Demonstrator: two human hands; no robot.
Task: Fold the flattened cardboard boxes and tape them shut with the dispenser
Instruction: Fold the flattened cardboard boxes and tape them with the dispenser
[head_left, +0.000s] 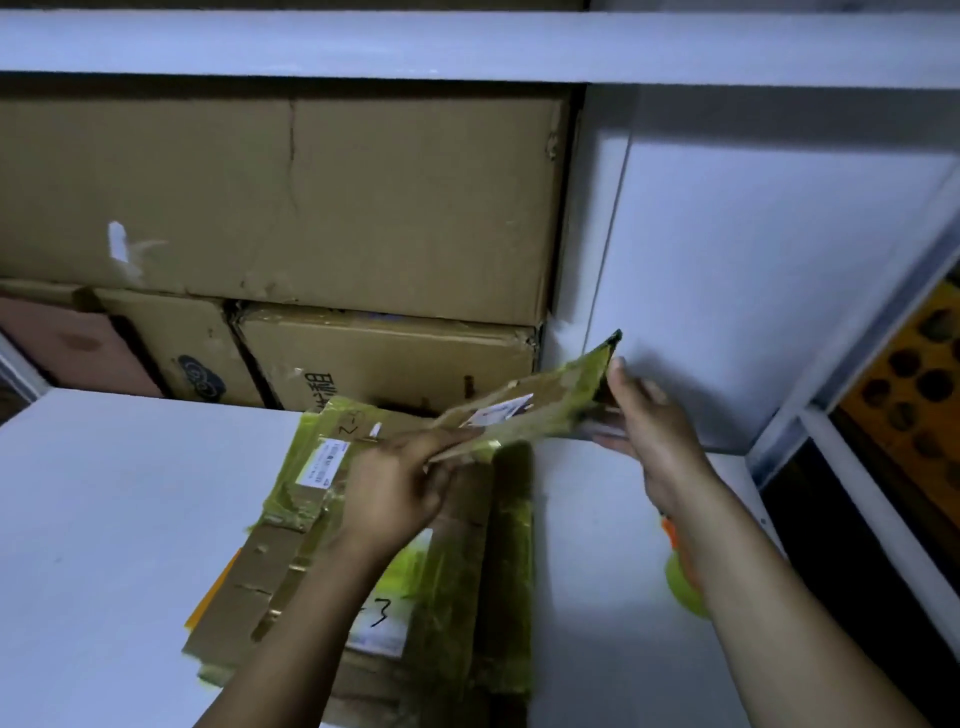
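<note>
A flattened, yellow-taped cardboard box (524, 410) tilts above the stack of flattened boxes (270, 571) lying on the white table (130, 519).

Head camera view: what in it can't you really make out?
1. The label on the held box: too small and blurred to read in the head view.
2. The green and orange object, perhaps the dispenser: mostly hidden under the right forearm.
3. The stack of flattened boxes: partly covered by the left forearm and cut off by the bottom edge, so their number cannot be counted.
</note>
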